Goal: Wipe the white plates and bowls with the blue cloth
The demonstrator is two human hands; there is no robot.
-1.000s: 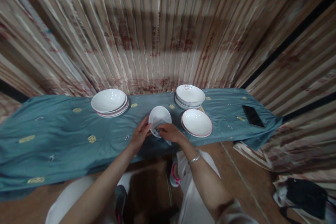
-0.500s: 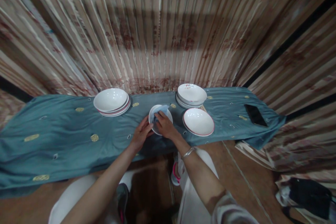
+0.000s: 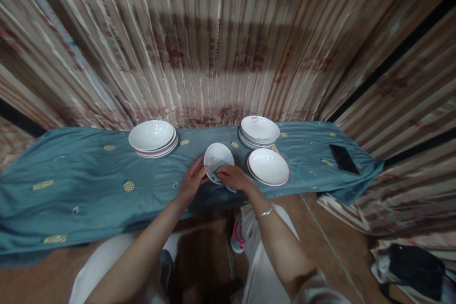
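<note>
A small white bowl [image 3: 218, 151] stands before me on the teal tablecloth. My left hand [image 3: 193, 178] grips its left rim, thumb over the edge and fingers along the outside. Inside the bowl, toward its near right side, my right hand [image 3: 231, 176] presses a light blue cloth [image 3: 215, 167] against the surface. Part of the cloth is hidden under that hand, and a bit of it hangs over the near rim. A silver bangle [image 3: 264, 211] circles my right wrist.
Stacked white bowls [image 3: 152, 136] stand at the left. Stacked plates [image 3: 260, 129] are at the back right, with red-rimmed dishes [image 3: 269, 166] in front of them. A black phone [image 3: 344, 159] lies farther right on the teal tablecloth [image 3: 89, 185]. A pleated curtain [image 3: 213, 47] hangs behind.
My right hand has moved the cloth from the upper part of the bowl down toward its near right side. My left hand keeps its hold on the rim.
</note>
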